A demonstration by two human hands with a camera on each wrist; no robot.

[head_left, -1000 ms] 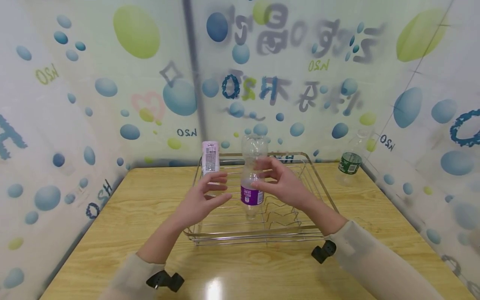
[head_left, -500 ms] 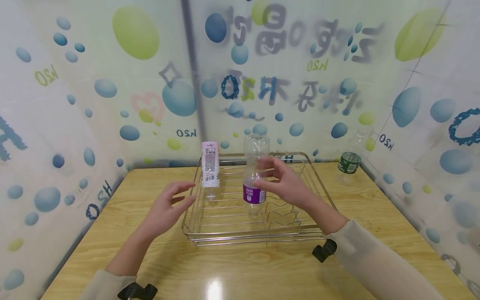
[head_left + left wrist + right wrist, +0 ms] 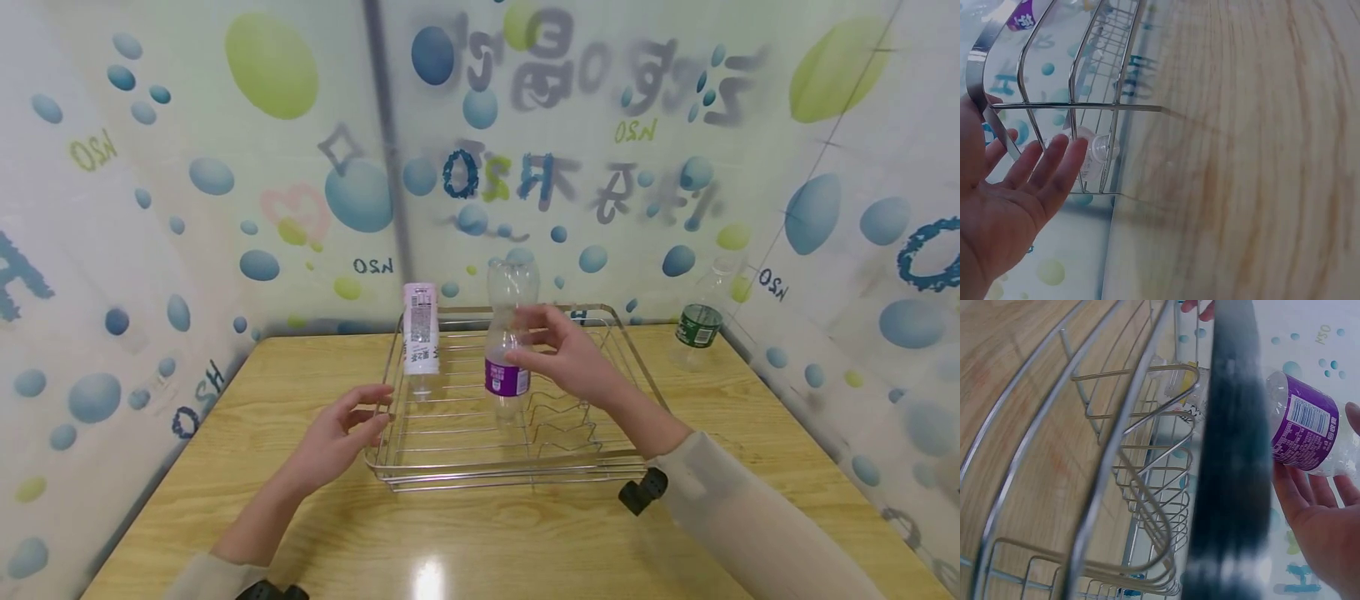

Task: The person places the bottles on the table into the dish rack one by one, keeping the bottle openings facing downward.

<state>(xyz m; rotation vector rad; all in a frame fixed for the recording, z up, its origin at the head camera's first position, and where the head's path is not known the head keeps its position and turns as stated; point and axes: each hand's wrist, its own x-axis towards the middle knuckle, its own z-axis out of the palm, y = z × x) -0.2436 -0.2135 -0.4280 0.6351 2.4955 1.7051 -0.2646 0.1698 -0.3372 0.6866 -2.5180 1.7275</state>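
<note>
My right hand (image 3: 576, 360) grips a clear plastic bottle with a purple label (image 3: 507, 379), neck down, over the middle of a metal wire rack (image 3: 465, 466). The right wrist view shows fingers under the labelled bottle, with the rack's blurred rim in front. At the rack's left side, my left hand (image 3: 330, 443) has loosely bent fingers right at the rim; in the left wrist view its fingertips (image 3: 1075, 150) overlap the side wires. Inside the rack, near its back left corner, another bottle with a pink and white label (image 3: 422, 333) stands neck down.
A clear bottle with a green label (image 3: 699, 325) stands upright on the wooden table (image 3: 247, 400), near the back right corner. Zigzag wire dividers (image 3: 562, 429) fill the rack's right part. Patterned curtains (image 3: 300, 225) enclose the table's back and sides.
My left hand has moved from above the rack, near the pink-labelled bottle, out to the rack's left rim. My right hand keeps the purple-labelled bottle, now slightly higher.
</note>
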